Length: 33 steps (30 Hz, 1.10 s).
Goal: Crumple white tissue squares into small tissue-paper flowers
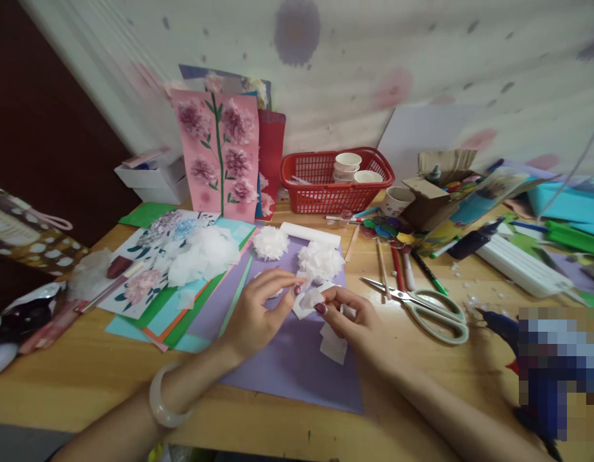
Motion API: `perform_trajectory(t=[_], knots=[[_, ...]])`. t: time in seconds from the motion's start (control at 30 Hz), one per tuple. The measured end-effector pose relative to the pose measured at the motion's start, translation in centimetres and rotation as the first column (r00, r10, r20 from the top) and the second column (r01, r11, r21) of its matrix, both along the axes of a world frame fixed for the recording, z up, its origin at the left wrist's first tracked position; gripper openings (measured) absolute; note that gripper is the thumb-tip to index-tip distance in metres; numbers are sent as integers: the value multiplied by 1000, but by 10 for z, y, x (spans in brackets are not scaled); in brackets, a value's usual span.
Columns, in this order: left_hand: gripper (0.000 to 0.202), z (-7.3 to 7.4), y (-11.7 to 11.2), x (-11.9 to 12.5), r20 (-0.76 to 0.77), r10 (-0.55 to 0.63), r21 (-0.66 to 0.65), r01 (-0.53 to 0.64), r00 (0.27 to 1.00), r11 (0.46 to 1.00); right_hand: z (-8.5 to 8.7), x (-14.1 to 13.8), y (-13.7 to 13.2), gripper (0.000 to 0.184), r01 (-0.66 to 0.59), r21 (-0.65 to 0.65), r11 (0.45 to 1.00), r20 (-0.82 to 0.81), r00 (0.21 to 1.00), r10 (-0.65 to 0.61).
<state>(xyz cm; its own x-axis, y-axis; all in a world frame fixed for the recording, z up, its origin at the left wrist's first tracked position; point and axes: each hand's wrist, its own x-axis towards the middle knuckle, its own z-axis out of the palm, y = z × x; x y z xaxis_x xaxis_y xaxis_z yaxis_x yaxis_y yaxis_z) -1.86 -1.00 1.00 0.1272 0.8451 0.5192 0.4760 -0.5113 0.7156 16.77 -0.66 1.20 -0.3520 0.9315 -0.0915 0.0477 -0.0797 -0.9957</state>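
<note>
My left hand (258, 308) and my right hand (347, 314) meet over a purple paper sheet (297, 366). Both pinch a small piece of white tissue paper (309, 300) between thumb and fingertips. Another white scrap (334, 345) lies on the sheet just below my right hand. Two finished white tissue flowers (271, 242) (320, 259) sit at the sheet's far edge, beside a white paper roll (310, 233). A pale bangle (163, 399) is on my left wrist.
Scissors (424, 307) lie right of the sheet, with pens and markers (403, 260) beyond. A red basket (335, 176) with paper cups stands at the back. A pink flower card (220, 154) leans on the wall. Coloured papers and tissue (201, 253) lie left; a glue gun (501, 324) right.
</note>
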Motion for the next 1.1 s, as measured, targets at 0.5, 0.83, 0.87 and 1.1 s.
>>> perform_trajectory(t=[0.5, 0.83, 0.87, 1.1], knots=[[12, 4, -5, 7, 55, -32, -195, 42, 998, 980, 0, 1, 1, 24, -12, 59, 998, 79, 997, 8], [18, -6, 6, 4, 445, 204, -465, 31, 872, 885, -2, 1, 1, 14, 48, -66, 997, -26, 998, -50], [19, -7, 7, 4, 492, 233, -479, 37, 839, 877, -4, 2, 1, 13, 58, -77, 995, -42, 997, -62], [20, -9, 14, 2, 615, 303, -503, 66, 728, 862, -12, 4, 2, 11, 111, -91, 990, -92, 989, -120]])
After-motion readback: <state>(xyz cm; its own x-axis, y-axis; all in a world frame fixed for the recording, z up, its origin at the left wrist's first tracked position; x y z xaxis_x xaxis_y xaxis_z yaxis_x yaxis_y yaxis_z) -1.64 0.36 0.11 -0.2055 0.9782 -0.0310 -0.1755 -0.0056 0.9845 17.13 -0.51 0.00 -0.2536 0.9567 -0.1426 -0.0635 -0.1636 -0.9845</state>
